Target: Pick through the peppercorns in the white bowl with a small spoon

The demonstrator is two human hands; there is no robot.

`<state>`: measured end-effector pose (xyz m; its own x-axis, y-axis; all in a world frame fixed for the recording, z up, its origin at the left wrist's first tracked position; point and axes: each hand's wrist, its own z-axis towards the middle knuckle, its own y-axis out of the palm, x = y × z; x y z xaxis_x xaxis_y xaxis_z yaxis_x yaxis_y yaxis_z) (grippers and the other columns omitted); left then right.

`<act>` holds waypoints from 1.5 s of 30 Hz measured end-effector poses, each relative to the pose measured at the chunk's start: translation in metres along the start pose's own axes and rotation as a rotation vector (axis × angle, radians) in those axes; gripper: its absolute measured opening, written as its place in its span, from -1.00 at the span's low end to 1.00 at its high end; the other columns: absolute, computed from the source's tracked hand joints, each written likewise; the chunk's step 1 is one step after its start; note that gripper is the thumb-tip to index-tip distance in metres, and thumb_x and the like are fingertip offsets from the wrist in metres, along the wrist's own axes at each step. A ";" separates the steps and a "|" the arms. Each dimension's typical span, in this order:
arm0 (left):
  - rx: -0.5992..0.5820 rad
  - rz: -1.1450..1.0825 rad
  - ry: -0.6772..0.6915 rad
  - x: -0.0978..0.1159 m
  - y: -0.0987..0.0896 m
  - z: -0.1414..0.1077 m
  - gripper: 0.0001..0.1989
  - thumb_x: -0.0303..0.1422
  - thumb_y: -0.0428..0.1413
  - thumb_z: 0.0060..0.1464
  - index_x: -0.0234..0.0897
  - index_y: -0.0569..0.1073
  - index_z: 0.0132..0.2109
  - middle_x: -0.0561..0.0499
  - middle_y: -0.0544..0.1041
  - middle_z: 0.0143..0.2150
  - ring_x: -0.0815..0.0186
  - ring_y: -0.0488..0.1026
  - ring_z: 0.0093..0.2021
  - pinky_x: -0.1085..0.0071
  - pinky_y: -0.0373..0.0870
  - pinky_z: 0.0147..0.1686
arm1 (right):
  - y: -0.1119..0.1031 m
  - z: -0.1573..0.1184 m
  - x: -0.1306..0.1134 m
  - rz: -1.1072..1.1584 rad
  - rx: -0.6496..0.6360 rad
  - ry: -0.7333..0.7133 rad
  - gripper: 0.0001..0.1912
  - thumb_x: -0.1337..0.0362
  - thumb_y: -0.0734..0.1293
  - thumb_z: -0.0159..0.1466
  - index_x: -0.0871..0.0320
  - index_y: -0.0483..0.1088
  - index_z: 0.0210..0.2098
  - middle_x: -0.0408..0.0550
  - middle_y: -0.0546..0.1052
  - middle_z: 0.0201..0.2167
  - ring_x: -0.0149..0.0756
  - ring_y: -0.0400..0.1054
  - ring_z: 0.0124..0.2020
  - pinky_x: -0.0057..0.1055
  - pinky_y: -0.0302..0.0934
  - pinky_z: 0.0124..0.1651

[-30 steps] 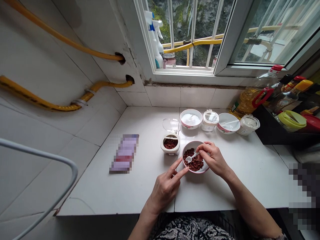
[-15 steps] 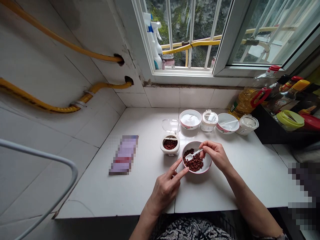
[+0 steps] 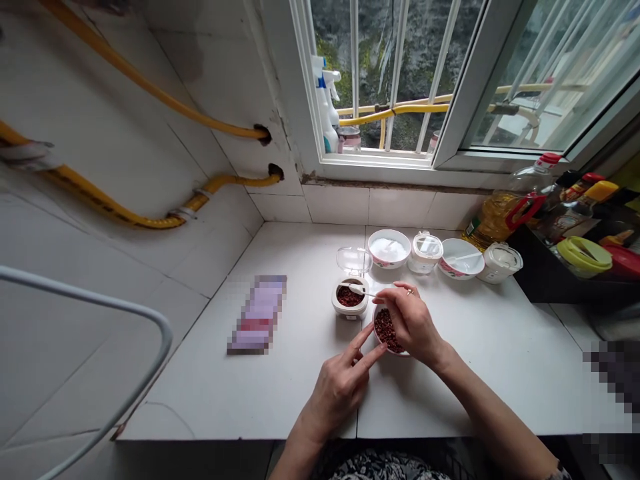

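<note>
My right hand [image 3: 413, 327] pinches a small white spoon [image 3: 361, 291], whose bowl end is over the open mouth of a square white jar [image 3: 350, 308] holding dark red peppercorn-like grains. The jar's clear lid [image 3: 354, 260] is tipped up at the back. Below my right hand sits a white bowl with more of the grains [image 3: 388, 331], partly hidden by that hand. My left hand [image 3: 343, 383] rests two spread fingertips on the bowl's left rim and holds nothing.
Behind stand a bowl of white powder [image 3: 389, 249], a lidded jar [image 3: 425, 253], a bowl with a spoon [image 3: 461, 259] and another jar [image 3: 501, 263]. Bottles and an oil jug [image 3: 495, 217] are at right. A blurred purple packet [image 3: 259, 315] lies left.
My right hand has moved the spoon up and left, from the grains in the bowl to over the jar. My left hand stays at the bowl's rim. The view has shifted slightly.
</note>
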<state>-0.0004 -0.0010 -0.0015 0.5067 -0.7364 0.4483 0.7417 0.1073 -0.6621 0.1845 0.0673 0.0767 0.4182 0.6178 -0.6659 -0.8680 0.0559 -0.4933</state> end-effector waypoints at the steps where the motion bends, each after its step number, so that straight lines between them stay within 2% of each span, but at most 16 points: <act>1: -0.005 0.001 -0.005 0.000 0.000 0.000 -0.36 -0.69 -0.09 0.19 -0.20 0.31 0.36 -0.32 0.33 0.38 0.41 0.57 -0.28 0.45 0.60 -0.23 | 0.001 -0.001 0.001 -0.061 -0.024 -0.068 -0.79 0.40 0.18 0.39 0.06 0.42 -0.13 -0.05 0.68 -0.27 -0.22 0.57 -0.28 -0.02 0.28 0.17; 3: -0.012 -0.001 -0.014 0.001 -0.001 0.001 -0.33 -0.70 -0.10 0.18 -0.18 0.30 0.37 -0.31 0.31 0.39 0.41 0.58 -0.27 0.44 0.60 -0.21 | -0.003 -0.002 0.002 -0.113 -0.025 -0.099 -0.77 0.41 0.18 0.38 0.04 0.42 -0.13 -0.06 0.68 -0.26 -0.21 0.57 -0.29 -0.01 0.25 0.22; 5: -0.012 -0.006 -0.014 0.001 -0.001 0.001 -0.33 -0.70 -0.10 0.17 -0.19 0.30 0.37 -0.31 0.31 0.39 0.42 0.57 -0.28 0.43 0.61 -0.20 | -0.015 -0.003 0.002 -0.107 0.036 -0.028 -0.80 0.38 0.19 0.39 0.04 0.43 -0.15 -0.06 0.68 -0.29 -0.18 0.56 -0.27 -0.03 0.26 0.21; 8: 0.008 -0.007 -0.004 0.001 0.000 0.001 -0.37 -0.70 -0.09 0.18 -0.22 0.34 0.33 -0.32 0.35 0.36 0.42 0.56 -0.30 0.44 0.61 -0.21 | -0.036 -0.008 0.008 -0.098 0.130 0.145 -0.86 0.31 0.23 0.38 0.05 0.44 -0.19 -0.04 0.65 -0.41 -0.10 0.53 -0.21 -0.10 0.36 0.02; 11: 0.021 -0.003 -0.003 0.000 0.001 0.000 -0.40 -0.69 -0.08 0.21 -0.22 0.36 0.32 -0.31 0.37 0.34 0.43 0.55 -0.30 0.45 0.60 -0.22 | -0.049 -0.013 0.017 -0.127 0.093 0.239 -0.86 0.31 0.25 0.33 0.05 0.46 -0.29 -0.06 0.59 -0.49 -0.08 0.50 -0.21 -0.18 0.36 -0.11; 13: 0.014 -0.003 -0.008 0.000 0.000 -0.001 -0.41 -0.69 -0.07 0.22 -0.21 0.36 0.32 -0.30 0.37 0.35 0.43 0.55 -0.30 0.45 0.59 -0.22 | -0.048 -0.015 0.023 -0.172 0.028 0.238 -0.84 0.35 0.25 0.29 0.04 0.45 -0.36 -0.08 0.57 -0.53 -0.08 0.48 -0.21 -0.16 0.34 -0.05; 16: 0.004 -0.003 -0.012 0.000 0.000 -0.001 -0.41 -0.69 -0.07 0.23 -0.21 0.36 0.32 -0.29 0.36 0.35 0.43 0.54 -0.30 0.46 0.59 -0.23 | -0.038 -0.016 0.025 -0.188 -0.086 0.212 -0.79 0.40 0.21 0.27 0.03 0.41 -0.40 -0.14 0.55 -0.56 -0.14 0.44 -0.31 -0.08 0.27 0.09; 19: 0.002 -0.002 -0.014 0.001 -0.001 -0.001 -0.42 -0.68 -0.08 0.24 -0.21 0.36 0.32 -0.29 0.36 0.35 0.44 0.54 -0.30 0.47 0.59 -0.22 | -0.030 -0.016 0.023 -0.158 -0.135 0.230 -0.78 0.40 0.19 0.30 0.03 0.40 -0.40 -0.19 0.53 -0.58 -0.19 0.41 -0.37 -0.03 0.21 0.16; 25: -0.002 -0.014 -0.020 0.001 -0.002 0.000 -0.42 -0.68 -0.07 0.25 -0.19 0.34 0.33 -0.30 0.35 0.36 0.43 0.54 -0.30 0.46 0.59 -0.22 | -0.039 -0.016 0.023 -0.086 -0.012 0.354 -0.83 0.34 0.24 0.28 0.02 0.42 -0.39 -0.15 0.56 -0.61 -0.10 0.47 -0.23 -0.12 0.26 0.06; 34: -0.003 -0.007 -0.021 0.002 -0.002 -0.001 -0.41 -0.67 -0.07 0.25 -0.17 0.33 0.35 -0.29 0.36 0.36 0.43 0.55 -0.31 0.45 0.59 -0.21 | -0.037 -0.013 0.017 0.184 -0.047 0.576 -0.83 0.17 0.25 0.27 0.06 0.41 -0.38 -0.16 0.53 -0.62 -0.24 0.43 -0.50 -0.30 0.28 -0.26; 40: -0.005 -0.011 -0.014 0.002 -0.004 0.000 -0.42 -0.68 -0.07 0.24 -0.22 0.35 0.33 -0.33 0.36 0.34 0.41 0.54 -0.30 0.44 0.59 -0.22 | -0.037 -0.013 0.019 0.015 -0.025 0.466 -0.83 0.23 0.24 0.27 0.04 0.42 -0.41 -0.17 0.54 -0.64 -0.15 0.47 -0.34 -0.18 0.24 0.01; 45: -0.017 -0.009 -0.027 0.003 -0.004 0.000 -0.40 -0.68 -0.07 0.24 -0.18 0.33 0.35 -0.30 0.36 0.36 0.41 0.55 -0.30 0.44 0.59 -0.21 | -0.037 -0.014 0.020 0.073 -0.042 0.512 -0.84 0.25 0.23 0.29 0.05 0.40 -0.39 -0.19 0.55 -0.62 -0.22 0.44 -0.48 -0.19 0.28 -0.04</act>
<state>-0.0021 -0.0037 0.0025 0.5117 -0.7189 0.4705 0.7392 0.0891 -0.6676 0.2285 0.0665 0.0743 0.4433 0.1553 -0.8828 -0.8928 -0.0111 -0.4503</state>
